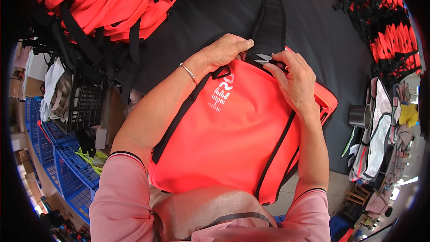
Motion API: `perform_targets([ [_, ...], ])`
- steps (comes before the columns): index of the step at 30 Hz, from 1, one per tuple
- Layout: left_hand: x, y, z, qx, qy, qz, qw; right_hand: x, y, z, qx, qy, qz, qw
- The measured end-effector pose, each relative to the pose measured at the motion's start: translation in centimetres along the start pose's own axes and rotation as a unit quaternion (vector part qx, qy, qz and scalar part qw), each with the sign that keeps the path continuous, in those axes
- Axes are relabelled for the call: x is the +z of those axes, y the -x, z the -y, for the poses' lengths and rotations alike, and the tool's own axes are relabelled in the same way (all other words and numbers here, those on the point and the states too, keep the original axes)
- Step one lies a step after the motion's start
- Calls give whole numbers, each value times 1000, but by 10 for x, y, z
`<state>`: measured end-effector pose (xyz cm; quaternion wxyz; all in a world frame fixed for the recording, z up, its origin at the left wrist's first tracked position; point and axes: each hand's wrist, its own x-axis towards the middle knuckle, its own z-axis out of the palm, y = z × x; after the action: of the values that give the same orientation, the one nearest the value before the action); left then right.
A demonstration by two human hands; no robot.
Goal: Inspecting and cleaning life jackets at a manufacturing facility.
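Pink sleeve (121, 197), right fingers (285, 57) closed around snips (264, 57)

Counter (313, 27) has a black surface. At its near side lies a bright red bag (219, 148) with black trim, lower end past the edge; its black strap (272, 15) stretches away across the surface. Far left sits a heap of red bags (109, 6); far right, stacked red-and-black bags (394, 47).

Coral-red bag (224, 148), black trim (162, 148), black desk (201, 13)
White, part-striped print (221, 93) on it; black strap (271, 18); silver snip blades (263, 57); blue crate (74, 166) beyond the desk's left edge.
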<state>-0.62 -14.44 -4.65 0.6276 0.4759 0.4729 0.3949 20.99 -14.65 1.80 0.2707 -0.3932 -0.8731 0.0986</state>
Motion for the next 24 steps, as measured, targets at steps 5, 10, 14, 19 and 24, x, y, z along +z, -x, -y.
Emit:
perform_targets([
  [5, -1, -2, 2, -7, 31, 12, 999, 3, -4, -8, -28, -25, 2, 999],
  [10, -2, -2, 2, -14, 37, 13, 999, 8, -6, -5, -27, -56, 9, 998],
  [14, 0, 0, -2, -21, 44, 17, 999, 11, -6, -13, -28, -85, 5, 996],
  [19, -2, -2, 3, -23, 56, 26, 998, 12, -5, -13, -6, -94, 7, 996],
  [24, -3, -2, 5, -30, 69, 35, 997, 11, -4, -13, 5, -102, 9, 995],
])
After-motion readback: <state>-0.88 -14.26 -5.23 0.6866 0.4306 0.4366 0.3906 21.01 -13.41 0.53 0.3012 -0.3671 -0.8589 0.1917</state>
